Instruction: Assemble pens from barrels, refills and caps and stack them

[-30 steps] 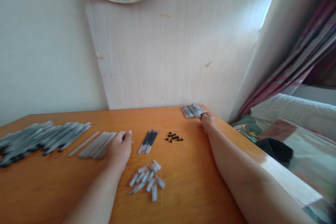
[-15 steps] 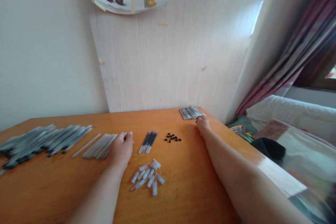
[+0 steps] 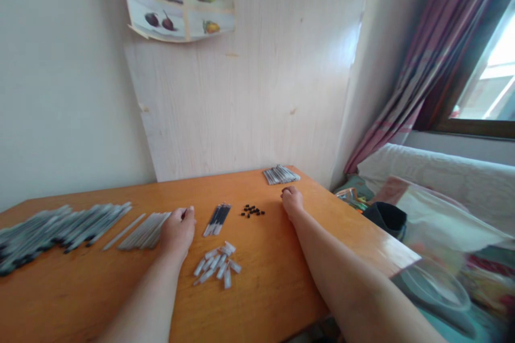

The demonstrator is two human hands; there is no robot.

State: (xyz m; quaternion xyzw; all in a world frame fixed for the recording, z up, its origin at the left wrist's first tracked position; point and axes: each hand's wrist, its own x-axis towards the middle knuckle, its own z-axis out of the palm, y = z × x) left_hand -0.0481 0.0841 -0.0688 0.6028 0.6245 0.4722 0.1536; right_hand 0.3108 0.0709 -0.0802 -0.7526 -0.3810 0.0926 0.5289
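My left hand (image 3: 177,228) rests on the orange table (image 3: 277,273) with its fingers curled at the right end of a row of clear pen barrels (image 3: 145,229). A small bundle of black refills (image 3: 217,219) lies just right of it. My right hand (image 3: 292,199) lies closed on the table, a little short of a far stack of clear tubes (image 3: 280,174) and right of several tiny black caps (image 3: 252,210). What either hand holds is hidden. Several clear pen caps (image 3: 215,267) lie in front of my left hand.
A long heap of assembled grey pens (image 3: 56,228) covers the table's left side. A pale board (image 3: 241,91) with a fruit poster (image 3: 177,0) leans on the wall behind. Right of the table edge are a bed, bags and a curtain (image 3: 422,59).
My right hand has drawn back from the far stack of tubes toward me. The view has swung up and to the right. My left hand has stayed by the barrels.
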